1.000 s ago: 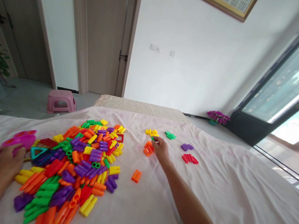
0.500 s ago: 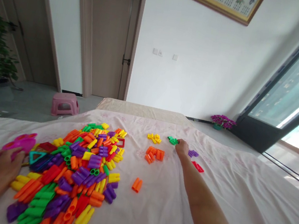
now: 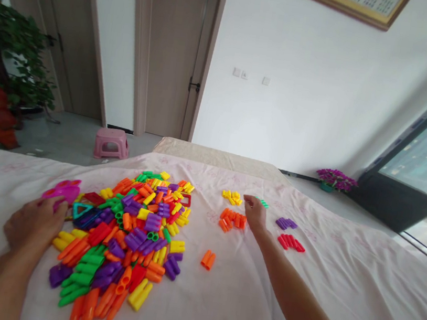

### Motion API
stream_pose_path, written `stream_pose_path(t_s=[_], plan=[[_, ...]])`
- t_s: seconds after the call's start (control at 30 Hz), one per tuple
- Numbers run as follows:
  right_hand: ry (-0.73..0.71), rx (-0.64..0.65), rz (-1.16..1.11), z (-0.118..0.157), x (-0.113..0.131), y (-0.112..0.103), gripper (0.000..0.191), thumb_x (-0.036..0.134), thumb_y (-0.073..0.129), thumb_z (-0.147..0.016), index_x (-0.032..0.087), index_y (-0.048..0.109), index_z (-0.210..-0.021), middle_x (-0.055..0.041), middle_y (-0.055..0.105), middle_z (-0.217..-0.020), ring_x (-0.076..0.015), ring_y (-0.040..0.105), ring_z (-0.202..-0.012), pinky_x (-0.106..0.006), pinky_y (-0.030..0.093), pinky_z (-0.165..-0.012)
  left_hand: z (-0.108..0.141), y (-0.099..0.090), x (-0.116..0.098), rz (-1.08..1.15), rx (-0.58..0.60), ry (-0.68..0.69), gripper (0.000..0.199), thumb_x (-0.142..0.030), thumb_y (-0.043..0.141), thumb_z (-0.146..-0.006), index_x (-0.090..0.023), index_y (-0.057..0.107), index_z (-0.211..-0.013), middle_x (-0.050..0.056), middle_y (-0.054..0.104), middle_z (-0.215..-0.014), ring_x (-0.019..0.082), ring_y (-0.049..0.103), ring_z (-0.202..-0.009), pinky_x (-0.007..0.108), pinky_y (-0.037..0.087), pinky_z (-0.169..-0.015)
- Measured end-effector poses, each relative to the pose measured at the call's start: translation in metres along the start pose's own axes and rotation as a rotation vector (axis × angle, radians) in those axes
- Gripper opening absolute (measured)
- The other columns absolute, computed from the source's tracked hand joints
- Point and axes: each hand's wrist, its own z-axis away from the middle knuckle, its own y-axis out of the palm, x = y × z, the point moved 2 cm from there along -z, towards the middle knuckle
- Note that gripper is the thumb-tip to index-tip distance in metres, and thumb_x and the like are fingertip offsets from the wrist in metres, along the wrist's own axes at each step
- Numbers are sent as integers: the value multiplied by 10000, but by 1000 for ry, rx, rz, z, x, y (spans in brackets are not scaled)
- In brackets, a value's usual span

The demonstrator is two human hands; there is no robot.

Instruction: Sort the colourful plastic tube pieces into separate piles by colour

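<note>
My left hand lies at the left edge of a heap of plastic building pieces, its fingers curled over a pink plastic piece. Beside these fingers is a teal triangle frame. My right arm reaches far across the cloth. My right hand is just above the bed, between a yellow group and a green group, partly covering the green one. Nothing shows in its loosely bent fingers. Orange pieces lie just left of it; purple and red pieces lie to its right.
A lone orange double piece lies between the heap and my right forearm. Everything rests on a wrinkled pale pink cloth. Beyond it stand a pink stool, a potted plant and purple flowers.
My right hand has let go of the green pieces and moved left, toward the yellow ones. My left hand stays at the pink piece. The whole view has shifted a little.
</note>
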Motion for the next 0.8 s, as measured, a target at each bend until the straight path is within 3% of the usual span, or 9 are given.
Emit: stream_pose_path(t_s=[0.13, 0.23, 0.37, 0.5, 0.63, 0.8], plan=[[-237, 198, -189, 43, 73, 28, 254, 188, 541, -848, 213, 733, -1013, -50, 740, -1005, -191, 680, -913, -332, 534, -872, 4, -1, -3, -16, -44, -6, 722, -602, 198, -922, -172, 616, -1323, 203, 582, -1316, 382, 569, -1154, 477, 442, -948], [-373, 355, -258, 73, 121, 42, 299, 149, 567, -848, 219, 717, -1098, -52, 721, -1031, -163, 679, -849, -302, 550, -804, 4, -1, -2, -15, -46, 0, 727, -601, 207, -920, -153, 625, -1311, 210, 587, -1307, 384, 568, -1151, 482, 452, -942], [-573, 438, -289, 91, 164, 53, 448, 78, 543, -858, 262, 669, -1247, -60, 676, -1238, -194, 645, -1100, -347, 518, -962, 2, 0, -1, -9, -47, 2, 719, -589, 229, -923, -128, 631, -1300, 232, 583, -1303, 401, 564, -1153, 501, 453, -929], [-681, 481, -202, 92, 184, 66, 519, 37, 520, -857, 264, 636, -1309, -54, 620, -1366, -212, 545, -1279, -377, 440, -1085, 0, 3, 1, 22, -59, 22, 675, -572, 288, -920, -124, 638, -1284, 241, 596, -1281, 400, 578, -1145, 514, 444, -905], [-706, 489, -80, 92, 188, 74, 460, 56, 548, -863, 258, 657, -1262, -58, 663, -1265, -215, 572, -1206, -343, 459, -1030, -3, 8, 4, 39, -92, 34, 644, -558, 318, -919, -125, 636, -1274, 235, 607, -1280, 414, 579, -1161, 525, 434, -875], [-631, 448, -43, 97, 185, 59, 244, 159, 635, -861, 212, 701, -1090, -80, 673, -1074, -215, 597, -1039, -310, 472, -894, -3, 9, 5, 55, -107, 49, 615, -560, 301, -924, -174, 633, -1269, 206, 624, -1290, 418, 570, -1191, 535, 436, -854]])
